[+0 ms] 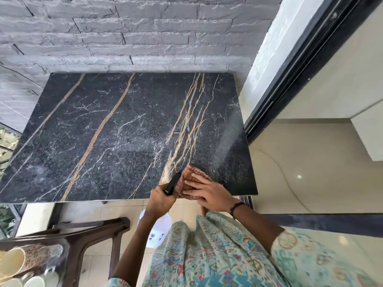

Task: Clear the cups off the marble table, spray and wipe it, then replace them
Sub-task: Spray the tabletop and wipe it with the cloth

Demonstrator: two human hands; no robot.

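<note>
My patterned dress (217, 255) fills the bottom of the view, nearest the camera, and both forearms reach out from it to the near edge of the desk (128, 129). My left hand (160, 196) has its fingers curled round the black spray head (173, 183) of a bottle, whose white body (155, 228) hangs below the desk edge beside my wrist. Just right of those fingers, touching the nozzle end, my right hand (209, 195) lies with straight fingers pressed over a folded brownish waffle cloth (190, 179) resting on the stone. Beyond my fingertips the dark marble shows a fine speckle of droplets, so I judge spraying is about done and wiping comes next. The cloth is soft and light; it should bunch easily, so a flat palm on top with the thumb hooked on its near edge seems the best hold. Wet polished marble will be slick under it. Far to the left of my left fingers, down by my knee, the cups (27, 266) sit off the desk beside a dark wooden chair (93, 230). They look ceramic and breakable; I would lift each by its body, one at a time.
</note>
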